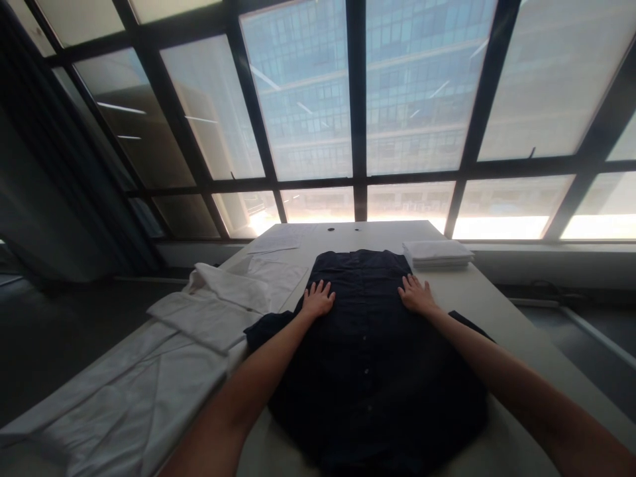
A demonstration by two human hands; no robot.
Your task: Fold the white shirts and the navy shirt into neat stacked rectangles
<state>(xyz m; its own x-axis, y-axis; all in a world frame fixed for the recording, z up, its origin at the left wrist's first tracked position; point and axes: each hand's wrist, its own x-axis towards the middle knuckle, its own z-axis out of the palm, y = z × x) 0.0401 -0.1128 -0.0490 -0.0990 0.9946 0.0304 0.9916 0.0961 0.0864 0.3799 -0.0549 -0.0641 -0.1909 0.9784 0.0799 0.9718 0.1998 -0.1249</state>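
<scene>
A dark buttoned shirt (365,351) lies spread on the white table (387,232) before the person, its broad part nearest; the cloth looks light, soft and limp, hard to damage but easily creased, so its side edges, taken two-handed, seem the best hold; to its left lie rumpled white garments (213,318); farther up, the left hand (318,299) and right hand (416,295) rest flat on opposite sides of the shirt, fingers spread, gripping nothing; beyond, a folded white stack (440,254) sits near its far right corner; behind everything stand framed windows (301,99).
</scene>
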